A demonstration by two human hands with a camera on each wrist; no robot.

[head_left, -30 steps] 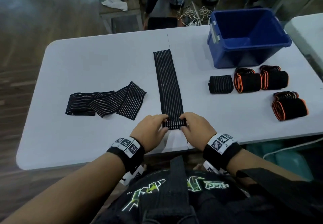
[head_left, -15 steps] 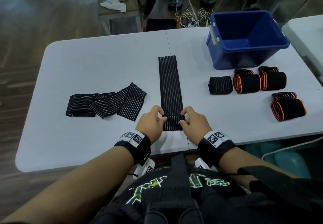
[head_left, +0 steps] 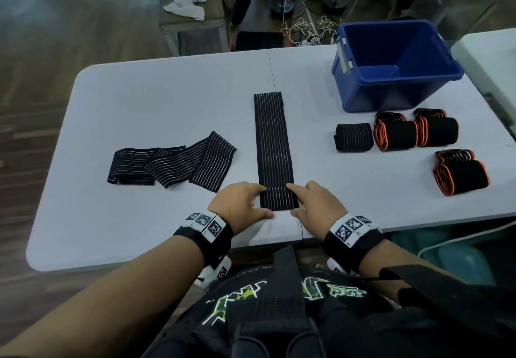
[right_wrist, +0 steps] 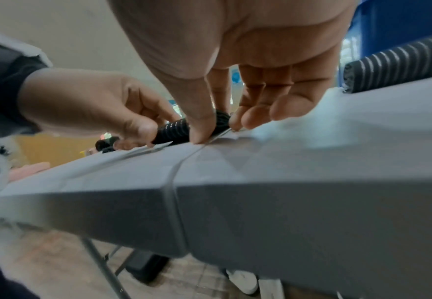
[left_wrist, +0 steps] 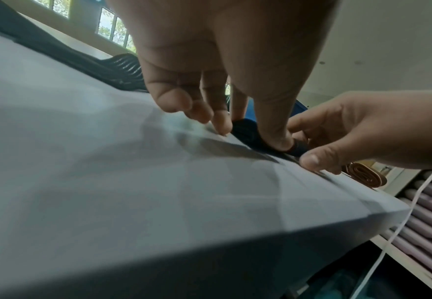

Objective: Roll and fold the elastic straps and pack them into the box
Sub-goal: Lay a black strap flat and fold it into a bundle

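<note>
two hands on the roll, strap shorter than a second ago

both my hands pinch the started roll [head_left: 279, 198] at the near end of the striped strap [head_left: 272, 137]: left hand [head_left: 239, 204] on its left end, right hand [head_left: 317, 207] on its right, thumbs behind, fingers curled over. the flat tail is shorter than a second ago and the roll fatter, so rolling advances. blue box [head_left: 396, 70] stands far right, holding no straps that i can see; four finished rolls [head_left: 354, 137] wait beside it, one loose strap [head_left: 173, 162] lies left.
</note>
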